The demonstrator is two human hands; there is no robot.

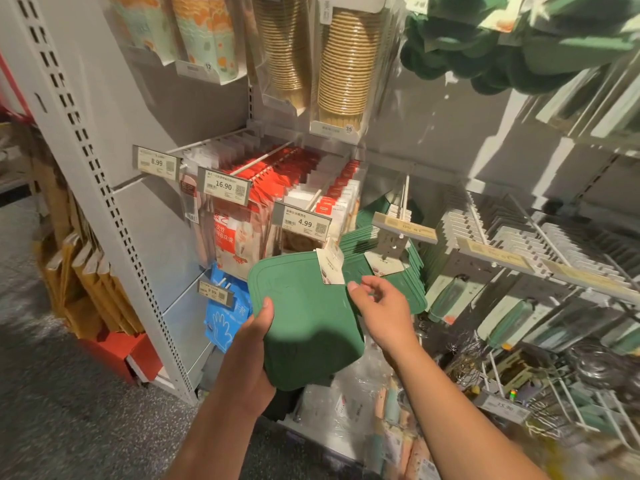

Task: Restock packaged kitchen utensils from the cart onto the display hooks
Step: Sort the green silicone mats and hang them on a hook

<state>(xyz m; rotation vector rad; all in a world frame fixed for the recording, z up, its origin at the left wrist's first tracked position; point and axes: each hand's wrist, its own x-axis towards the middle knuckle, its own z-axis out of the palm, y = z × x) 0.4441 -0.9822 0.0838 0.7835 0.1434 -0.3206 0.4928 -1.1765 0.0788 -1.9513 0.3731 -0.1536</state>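
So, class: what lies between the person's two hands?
In the head view, a stack of square green silicone mats lies between the left hand and right hand.

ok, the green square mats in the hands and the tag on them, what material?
Green mats: look like silicone or soft rubber, going by the matte, even colour, rounded corners and raised rim. Tag: printed white card, apparently thin paperboard. Hooks: pale rods, probably coated metal wire.
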